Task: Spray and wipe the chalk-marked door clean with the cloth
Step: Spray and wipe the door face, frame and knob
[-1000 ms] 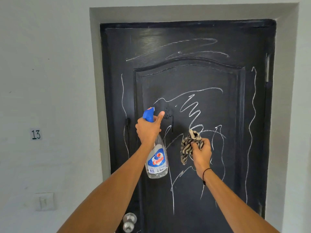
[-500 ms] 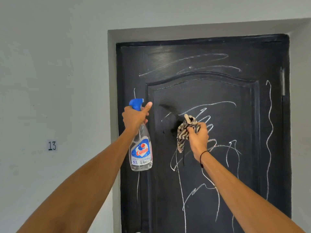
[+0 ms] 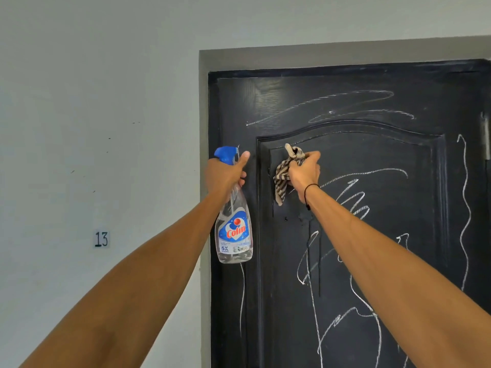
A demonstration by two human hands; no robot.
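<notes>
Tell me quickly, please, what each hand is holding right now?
Left hand: closed around the spray bottle.
Right hand: closed on the striped cloth, against the door.

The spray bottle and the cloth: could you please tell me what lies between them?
In the head view, only bare black door, its raised panel edge, separates spray bottle from cloth.

Door [image 3: 372, 166] cut off at 3 and 6 o'clock. Chalk lines [image 3: 353, 197] partly covered by right forearm. Cloth [image 3: 284, 176] half buried in right hand [image 3: 305, 173]. Spray bottle [image 3: 235, 229] neck and trigger hidden behind left hand [image 3: 224, 173]. Small label print unreadable.
</notes>
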